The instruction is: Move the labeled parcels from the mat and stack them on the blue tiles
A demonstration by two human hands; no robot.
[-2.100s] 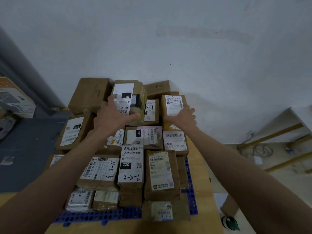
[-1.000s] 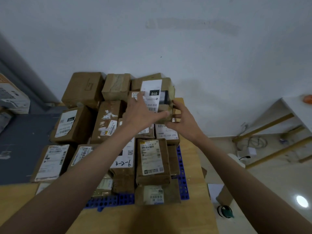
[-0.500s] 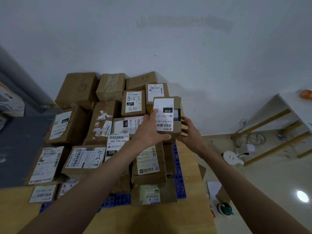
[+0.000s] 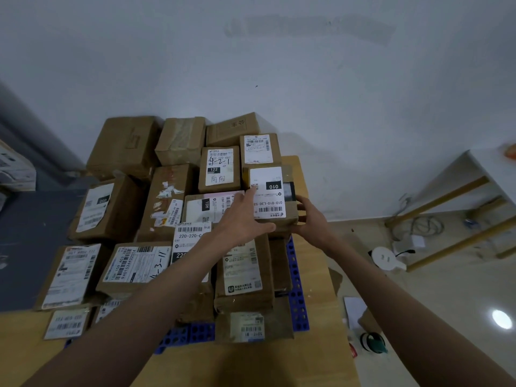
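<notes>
A brown parcel with a white "010" label [image 4: 269, 192] sits on the right side of the stack of labeled cardboard parcels [image 4: 167, 208]. My left hand [image 4: 242, 222] grips its left and near edge, thumb under the front corner. My right hand [image 4: 314, 222] holds its right side, fingers curled round the edge. The stack rests on blue tiles [image 4: 297, 300] that show along its right and near edges. What lies under the held parcel is hidden by my hands.
The tiles lie on a wooden surface [image 4: 251, 364]. A white wall [image 4: 279, 65] stands behind the stack. A dark grey mat [image 4: 25, 241] is at left. To the right, on the floor, are a tape roll [image 4: 372, 342], cables and yellow-framed shelving [image 4: 446, 219].
Both hands carried the "010" parcel from the top middle of the stack rightward and lower, onto the stack's right side. The view has also shifted right.
</notes>
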